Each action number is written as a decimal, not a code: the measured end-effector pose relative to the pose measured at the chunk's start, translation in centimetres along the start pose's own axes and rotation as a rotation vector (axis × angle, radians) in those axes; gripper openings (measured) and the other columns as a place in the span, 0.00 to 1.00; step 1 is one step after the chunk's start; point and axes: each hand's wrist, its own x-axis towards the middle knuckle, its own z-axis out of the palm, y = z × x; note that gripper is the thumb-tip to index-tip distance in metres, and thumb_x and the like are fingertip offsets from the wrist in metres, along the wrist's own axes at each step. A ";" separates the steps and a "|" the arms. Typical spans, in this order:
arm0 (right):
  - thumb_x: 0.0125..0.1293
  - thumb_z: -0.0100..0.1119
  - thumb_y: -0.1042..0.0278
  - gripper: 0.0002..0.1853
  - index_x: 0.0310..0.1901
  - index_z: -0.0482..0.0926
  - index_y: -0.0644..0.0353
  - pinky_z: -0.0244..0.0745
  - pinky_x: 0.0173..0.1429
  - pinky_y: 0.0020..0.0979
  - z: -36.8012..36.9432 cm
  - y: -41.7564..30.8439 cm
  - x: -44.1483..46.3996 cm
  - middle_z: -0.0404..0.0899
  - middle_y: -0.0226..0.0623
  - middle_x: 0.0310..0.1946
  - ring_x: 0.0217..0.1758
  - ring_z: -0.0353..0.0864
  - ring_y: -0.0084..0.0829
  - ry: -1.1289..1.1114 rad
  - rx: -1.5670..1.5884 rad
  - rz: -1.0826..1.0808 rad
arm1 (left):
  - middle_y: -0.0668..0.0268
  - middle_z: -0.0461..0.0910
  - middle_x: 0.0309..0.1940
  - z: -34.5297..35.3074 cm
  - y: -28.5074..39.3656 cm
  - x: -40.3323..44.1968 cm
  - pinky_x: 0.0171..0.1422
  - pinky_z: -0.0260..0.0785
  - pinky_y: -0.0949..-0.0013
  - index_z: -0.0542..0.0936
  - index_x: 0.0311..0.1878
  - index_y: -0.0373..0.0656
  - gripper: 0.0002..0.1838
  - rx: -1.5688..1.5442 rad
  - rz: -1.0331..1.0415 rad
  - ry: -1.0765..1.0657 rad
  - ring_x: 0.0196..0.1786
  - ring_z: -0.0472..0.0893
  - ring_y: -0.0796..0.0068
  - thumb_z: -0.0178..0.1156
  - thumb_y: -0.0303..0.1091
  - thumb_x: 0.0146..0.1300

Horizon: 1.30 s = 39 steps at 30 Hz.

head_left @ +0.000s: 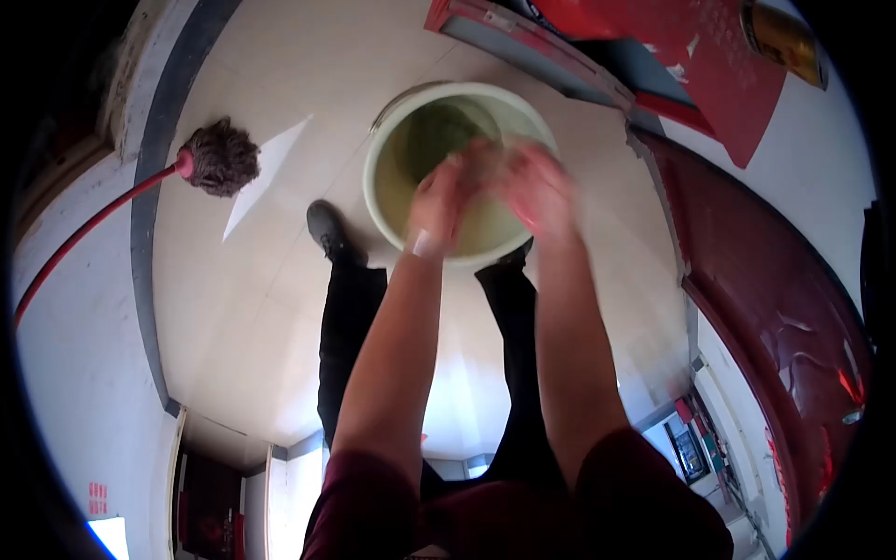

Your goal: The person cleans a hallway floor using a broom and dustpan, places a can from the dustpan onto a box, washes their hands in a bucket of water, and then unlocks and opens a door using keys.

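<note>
A large pale green bucket stands on the floor between my feet, with yellowish-green water in it. A darker patch shows toward its far left inside; I cannot tell whether it is shadow or something under the water. Over the bucket's opening, my left hand and my right hand are close together, fingertips toward each other. Motion smears the fingers of both hands. Between them is a brownish blur, and whether they hold anything is not clear. A pale band shows at my left wrist.
A mop with a red handle leans at the left wall. My shoe is left of the bucket. Along the right stand a dark red glossy panel and a red-framed piece, with a gold can above.
</note>
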 end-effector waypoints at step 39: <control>0.62 0.50 0.60 0.19 0.53 0.70 0.57 0.74 0.42 0.30 9.9 0.8 -33.6 0.74 0.39 0.45 0.41 0.77 0.29 0.957 -0.882 -0.082 | 0.51 0.66 0.56 -13.2 44.3 -20.1 0.58 0.62 0.64 0.60 0.62 0.45 0.34 1.712 -0.689 0.459 0.57 0.67 0.59 0.60 0.35 0.51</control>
